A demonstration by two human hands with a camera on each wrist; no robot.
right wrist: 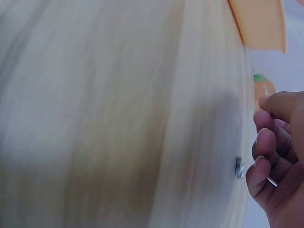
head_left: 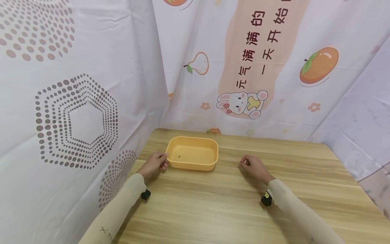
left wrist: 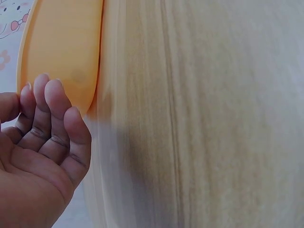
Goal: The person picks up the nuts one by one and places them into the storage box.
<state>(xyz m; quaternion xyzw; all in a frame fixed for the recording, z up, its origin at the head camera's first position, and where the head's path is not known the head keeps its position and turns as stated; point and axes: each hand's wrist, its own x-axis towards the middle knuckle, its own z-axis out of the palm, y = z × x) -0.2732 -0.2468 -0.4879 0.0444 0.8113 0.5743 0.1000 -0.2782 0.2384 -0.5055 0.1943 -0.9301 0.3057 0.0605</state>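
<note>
On the surface [head_left: 210, 203], toward its far left, the yellow tub [head_left: 195, 167] sits upright, apparently pinched by the left hand [head_left: 154, 164]; whether the right hand [head_left: 255, 167] grasps anything, I cannot tell. Placing looks done; letting go remains.

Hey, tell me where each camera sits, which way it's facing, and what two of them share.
Head: worn on the head, facing forward and down at the yellow plastic basin, wood-grain table and printed curtain; both forearms, left hand and right hand show.
Left wrist: worn on that wrist, facing past the palm toward the basin's rounded corner; the left hand shows at lower left.
Right wrist: worn on that wrist, facing across the tabletop, the basin partly visible at upper right; the right hand shows at the right edge.
Shared: head and left wrist both show the left hand at the basin.
</note>
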